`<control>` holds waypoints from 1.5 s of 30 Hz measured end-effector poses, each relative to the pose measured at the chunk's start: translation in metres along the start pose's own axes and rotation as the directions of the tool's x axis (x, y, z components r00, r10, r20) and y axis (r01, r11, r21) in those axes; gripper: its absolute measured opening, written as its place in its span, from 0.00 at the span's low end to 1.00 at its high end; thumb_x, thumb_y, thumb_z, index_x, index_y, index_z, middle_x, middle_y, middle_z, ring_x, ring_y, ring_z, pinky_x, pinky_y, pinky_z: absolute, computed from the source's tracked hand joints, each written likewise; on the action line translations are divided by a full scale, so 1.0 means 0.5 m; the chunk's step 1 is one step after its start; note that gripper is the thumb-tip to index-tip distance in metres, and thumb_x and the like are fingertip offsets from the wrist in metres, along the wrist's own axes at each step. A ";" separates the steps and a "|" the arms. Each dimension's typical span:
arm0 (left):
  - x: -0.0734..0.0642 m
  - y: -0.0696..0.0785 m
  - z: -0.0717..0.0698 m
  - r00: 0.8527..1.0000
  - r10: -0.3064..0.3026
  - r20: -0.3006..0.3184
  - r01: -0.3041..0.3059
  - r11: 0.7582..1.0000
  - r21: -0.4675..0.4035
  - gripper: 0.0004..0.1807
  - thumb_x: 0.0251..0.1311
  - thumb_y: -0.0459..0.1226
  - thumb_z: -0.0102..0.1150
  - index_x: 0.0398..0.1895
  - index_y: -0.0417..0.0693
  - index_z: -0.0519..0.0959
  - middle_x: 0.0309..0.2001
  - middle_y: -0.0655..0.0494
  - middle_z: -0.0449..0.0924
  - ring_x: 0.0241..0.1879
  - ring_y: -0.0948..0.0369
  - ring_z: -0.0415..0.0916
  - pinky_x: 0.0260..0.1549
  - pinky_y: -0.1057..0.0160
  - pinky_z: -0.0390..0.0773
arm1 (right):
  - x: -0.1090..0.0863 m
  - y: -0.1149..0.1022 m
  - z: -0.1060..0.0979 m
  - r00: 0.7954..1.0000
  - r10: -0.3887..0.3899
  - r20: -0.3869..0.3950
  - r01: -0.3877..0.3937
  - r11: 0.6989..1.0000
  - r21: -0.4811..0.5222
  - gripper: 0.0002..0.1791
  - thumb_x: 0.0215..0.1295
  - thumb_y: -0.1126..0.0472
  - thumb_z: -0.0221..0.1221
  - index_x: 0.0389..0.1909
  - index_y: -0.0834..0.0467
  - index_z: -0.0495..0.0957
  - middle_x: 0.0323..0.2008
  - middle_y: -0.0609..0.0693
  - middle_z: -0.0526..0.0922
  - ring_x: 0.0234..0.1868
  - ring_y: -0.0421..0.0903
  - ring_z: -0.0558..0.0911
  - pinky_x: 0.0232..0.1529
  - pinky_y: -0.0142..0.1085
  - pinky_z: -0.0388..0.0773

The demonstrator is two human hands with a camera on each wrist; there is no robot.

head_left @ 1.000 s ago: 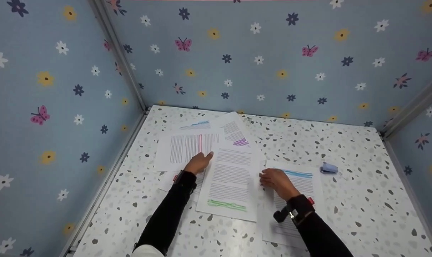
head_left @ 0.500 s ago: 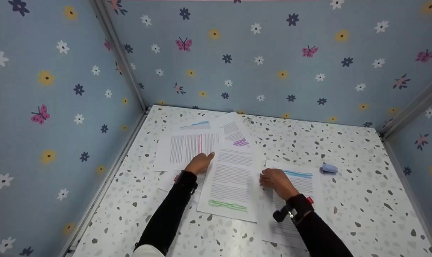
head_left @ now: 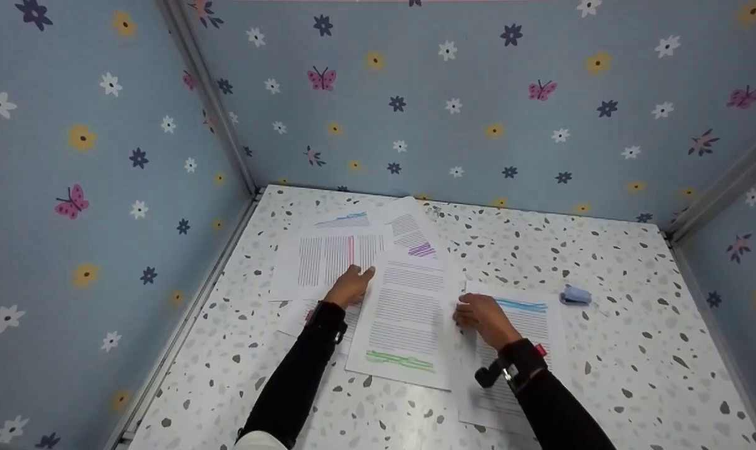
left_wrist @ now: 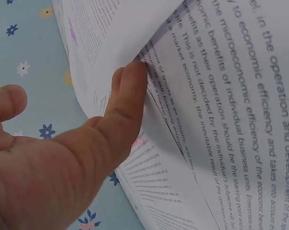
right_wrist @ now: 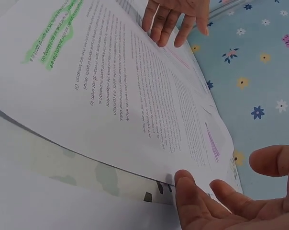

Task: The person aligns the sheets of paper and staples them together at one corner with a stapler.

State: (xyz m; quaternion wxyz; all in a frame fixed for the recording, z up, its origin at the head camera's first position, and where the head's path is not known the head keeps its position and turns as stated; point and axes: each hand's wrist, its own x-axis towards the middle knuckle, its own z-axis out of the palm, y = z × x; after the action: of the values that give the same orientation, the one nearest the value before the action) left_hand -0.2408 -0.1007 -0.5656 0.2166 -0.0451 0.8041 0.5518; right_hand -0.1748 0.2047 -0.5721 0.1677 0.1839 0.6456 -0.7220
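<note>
A printed sheet (head_left: 406, 312) with a green highlighted passage lies between my two hands. My left hand (head_left: 349, 286) is at its left edge; in the left wrist view the fingers (left_wrist: 127, 103) are extended against the paper, thumb apart. My right hand (head_left: 483, 317) is by the opposite edge, fingertips (right_wrist: 185, 179) right at the paper's margin and thumb raised away. Under the right forearm lies another printed sheet (head_left: 528, 325) with a blue highlighted line. A sheet with a pink line (head_left: 315, 265) lies sideways beyond my left hand.
Behind the green-marked sheet are one with purple marking (head_left: 409, 231) and one with blue marking (head_left: 343, 220), partly overlapped. A small light-blue stapler (head_left: 576, 295) stands right of the papers. Flower-patterned walls (head_left: 428, 125) bound the speckled table (head_left: 634, 350).
The green-marked sheet has shifted very slightly to the right and toward me. Both hands stay almost where they were; the other sheets and the stapler have not moved.
</note>
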 end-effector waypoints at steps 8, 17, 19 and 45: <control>0.008 0.001 -0.001 0.999 0.020 -0.046 -0.019 1.000 0.018 0.36 0.79 0.50 0.43 0.77 0.33 0.53 0.72 0.34 0.61 0.66 0.46 0.67 0.60 0.50 0.71 | 0.009 0.000 0.004 0.999 0.041 -0.027 -0.040 0.998 0.047 0.26 0.77 0.62 0.50 0.67 0.75 0.60 0.53 0.68 0.76 0.44 0.52 0.82 0.51 0.44 0.79; 0.017 -0.002 0.007 0.995 0.006 -0.095 -0.006 1.000 0.004 0.35 0.77 0.49 0.44 0.75 0.31 0.57 0.73 0.33 0.60 0.69 0.45 0.64 0.64 0.50 0.69 | 0.022 0.001 0.007 0.991 0.129 -0.028 -0.119 0.963 0.242 0.16 0.72 0.65 0.54 0.55 0.71 0.69 0.40 0.58 0.77 0.36 0.46 0.78 0.38 0.36 0.75; 0.019 -0.006 0.007 0.997 -0.002 -0.076 0.000 1.000 -0.017 0.35 0.77 0.48 0.44 0.75 0.31 0.56 0.70 0.33 0.64 0.65 0.46 0.68 0.61 0.51 0.71 | 0.024 0.005 0.007 0.991 0.132 -0.013 -0.125 0.962 0.241 0.13 0.72 0.65 0.54 0.50 0.71 0.72 0.35 0.55 0.78 0.34 0.45 0.77 0.36 0.35 0.74; 0.000 -0.038 0.035 0.995 0.027 0.101 -0.026 1.000 -0.003 0.35 0.71 0.34 0.55 0.74 0.25 0.54 0.68 0.30 0.63 0.61 0.44 0.70 0.61 0.49 0.72 | 0.039 0.045 0.068 0.998 0.067 0.003 -0.067 0.995 0.073 0.23 0.70 0.68 0.55 0.65 0.69 0.71 0.54 0.64 0.79 0.47 0.53 0.81 0.45 0.42 0.81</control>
State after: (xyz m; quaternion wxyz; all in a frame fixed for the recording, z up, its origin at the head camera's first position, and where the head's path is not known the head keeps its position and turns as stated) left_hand -0.2294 -0.0919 -0.5872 0.2497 -0.0065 0.7921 0.5569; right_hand -0.1827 0.1686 -0.5976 0.1852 0.2112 0.6122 -0.7391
